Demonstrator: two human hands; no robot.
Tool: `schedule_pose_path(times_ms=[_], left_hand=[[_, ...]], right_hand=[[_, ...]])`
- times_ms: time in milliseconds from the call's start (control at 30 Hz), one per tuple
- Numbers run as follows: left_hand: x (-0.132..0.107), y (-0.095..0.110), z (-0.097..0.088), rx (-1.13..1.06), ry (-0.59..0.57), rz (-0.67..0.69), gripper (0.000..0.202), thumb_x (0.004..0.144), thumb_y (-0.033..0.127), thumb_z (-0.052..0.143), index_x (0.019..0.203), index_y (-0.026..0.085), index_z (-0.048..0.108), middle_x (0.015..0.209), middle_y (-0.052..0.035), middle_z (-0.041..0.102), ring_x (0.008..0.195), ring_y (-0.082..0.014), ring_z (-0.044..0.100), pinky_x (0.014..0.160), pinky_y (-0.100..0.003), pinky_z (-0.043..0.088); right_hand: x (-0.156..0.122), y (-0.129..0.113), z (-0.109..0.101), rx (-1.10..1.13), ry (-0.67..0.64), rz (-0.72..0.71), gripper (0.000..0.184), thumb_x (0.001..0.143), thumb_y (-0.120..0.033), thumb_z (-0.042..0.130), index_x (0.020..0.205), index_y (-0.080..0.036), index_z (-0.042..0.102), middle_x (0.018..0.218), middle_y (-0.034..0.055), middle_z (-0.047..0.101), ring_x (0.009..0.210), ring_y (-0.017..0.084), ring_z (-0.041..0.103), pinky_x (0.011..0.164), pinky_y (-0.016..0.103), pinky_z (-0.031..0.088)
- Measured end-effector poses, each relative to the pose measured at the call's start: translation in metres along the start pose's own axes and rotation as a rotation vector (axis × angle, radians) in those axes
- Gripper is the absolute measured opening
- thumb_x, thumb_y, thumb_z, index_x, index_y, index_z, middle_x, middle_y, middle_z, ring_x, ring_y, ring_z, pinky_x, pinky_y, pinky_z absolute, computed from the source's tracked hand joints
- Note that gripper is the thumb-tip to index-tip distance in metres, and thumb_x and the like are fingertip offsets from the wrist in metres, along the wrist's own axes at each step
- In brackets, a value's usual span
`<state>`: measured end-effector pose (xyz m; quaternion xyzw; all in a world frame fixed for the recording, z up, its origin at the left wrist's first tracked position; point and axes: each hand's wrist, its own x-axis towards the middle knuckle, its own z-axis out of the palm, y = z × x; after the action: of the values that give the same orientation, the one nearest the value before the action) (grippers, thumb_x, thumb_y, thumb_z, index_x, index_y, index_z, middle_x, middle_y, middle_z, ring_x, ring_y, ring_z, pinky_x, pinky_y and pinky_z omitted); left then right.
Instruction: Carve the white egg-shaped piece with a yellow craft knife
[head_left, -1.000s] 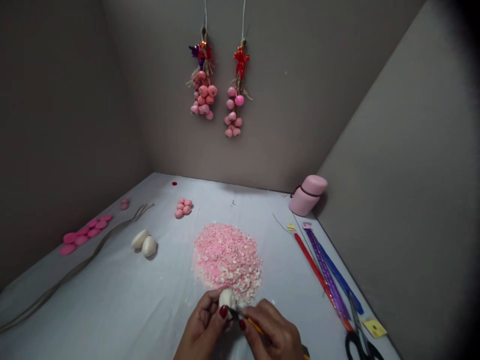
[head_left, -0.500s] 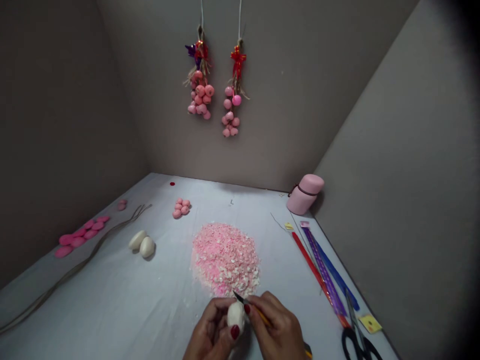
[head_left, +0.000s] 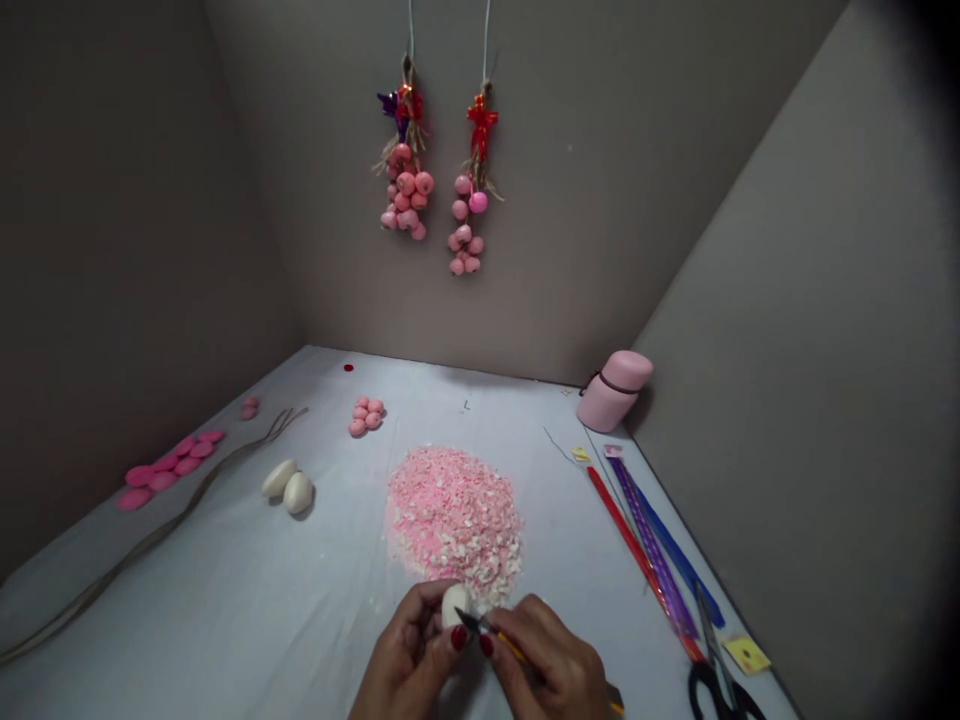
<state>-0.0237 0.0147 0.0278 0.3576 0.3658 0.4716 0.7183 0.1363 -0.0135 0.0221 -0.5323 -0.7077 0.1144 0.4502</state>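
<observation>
My left hand (head_left: 412, 650) is closed round a white egg-shaped piece (head_left: 452, 604), thumb along its near side. Gripped in my right hand (head_left: 551, 655) is a craft knife (head_left: 510, 645) with a yellow handle. Its dark blade lies against the right side of the white piece. Just beyond both hands spreads a heap of pink and white shavings (head_left: 454, 510). Two more smooth white egg-shaped pieces (head_left: 298, 492) rest on the table to the left. Part of the held piece is hidden by my fingers.
Pink round pieces (head_left: 366, 415) and bright pink ovals (head_left: 163, 480) lie left, beside long brown cords (head_left: 172, 520). At right are a pink flask (head_left: 615, 390), red (head_left: 622, 520), purple (head_left: 656, 545) and blue ribbons (head_left: 679, 555), and black-handled scissors (head_left: 712, 660). Pink ball strings (head_left: 465, 235) hang at the back wall.
The white piece has turned and shifted slightly left in my left hand. The knife blade has moved from its top edge down onto its right side. The view has shifted slightly.
</observation>
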Motion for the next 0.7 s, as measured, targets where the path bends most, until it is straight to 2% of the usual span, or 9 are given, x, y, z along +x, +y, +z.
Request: schedule_pose_path(times_ms=[167,500,700], left_hand=[[-0.002,-0.002,0.001,0.049,-0.06,0.006,0.026,0.073,0.04,0.076,0.095,0.025,0.073,0.08,-0.0035,0.07,0.078,-0.0199,0.059,0.07,-0.031,0.042],[-0.002,0.003,0.002,-0.017,-0.019,-0.016,0.027,0.071,0.038,0.078,0.094,0.024,0.073,0.082,-0.0041,0.072,0.081,-0.0215,0.061,0.076,-0.034,0.044],[-0.002,-0.003,0.0,0.026,-0.05,0.029,0.021,0.077,0.039,0.074,0.095,0.028,0.072,0.08,-0.001,0.067,0.078,-0.019,0.058,0.073,-0.031,0.042]], right_hand=[[0.003,0.001,-0.007,0.013,-0.027,0.076,0.019,0.096,-0.028,0.052,0.096,-0.022,0.07,0.07,0.0015,0.061,0.059,0.014,0.063,0.052,0.019,0.046],[-0.001,-0.001,0.003,0.012,0.021,0.028,0.029,0.099,-0.038,0.048,0.09,-0.022,0.071,0.067,0.0018,0.061,0.055,0.014,0.062,0.049,0.02,0.046],[-0.001,-0.001,0.003,0.003,0.027,0.036,0.025,0.097,-0.034,0.05,0.089,-0.022,0.07,0.067,0.0015,0.061,0.054,0.013,0.061,0.048,0.02,0.045]])
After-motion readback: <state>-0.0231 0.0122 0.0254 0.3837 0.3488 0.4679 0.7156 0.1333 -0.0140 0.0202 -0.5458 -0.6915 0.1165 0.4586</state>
